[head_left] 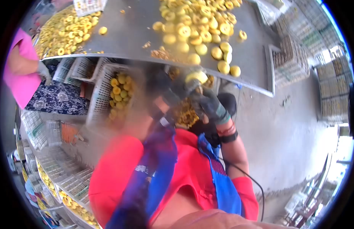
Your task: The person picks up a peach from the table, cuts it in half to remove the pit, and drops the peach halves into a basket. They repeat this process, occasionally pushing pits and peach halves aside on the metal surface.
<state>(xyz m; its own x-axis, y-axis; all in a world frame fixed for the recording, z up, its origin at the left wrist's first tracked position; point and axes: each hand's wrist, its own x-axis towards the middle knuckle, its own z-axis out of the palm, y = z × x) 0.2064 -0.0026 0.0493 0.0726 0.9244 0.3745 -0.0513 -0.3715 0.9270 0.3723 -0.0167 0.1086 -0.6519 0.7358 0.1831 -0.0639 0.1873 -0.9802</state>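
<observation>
My left hand (171, 91), in a dark glove and blurred by motion, is closed around a yellow peach (196, 77) at the table's near edge. My right hand (212, 105), in a dark grey glove, meets it just below the fruit with fingers curled; a small thing shows at its fingertips, too blurred to name. Beneath both hands, a container partly hidden by them holds brownish-yellow fruit scraps (187, 114). Ahead on the metal table (131, 34) lies a heap of yellow peaches (201, 23), many halved with hollow centres, some whole at the near side.
To my left stands a white crate (98, 93) of yellow fruit. Another person's gloved hand (44, 72) is at the far left, near a second fruit heap (68, 32). Stacked crates (289, 57) stand beyond the table's right end. A dark cable (257, 183) hangs by my right side.
</observation>
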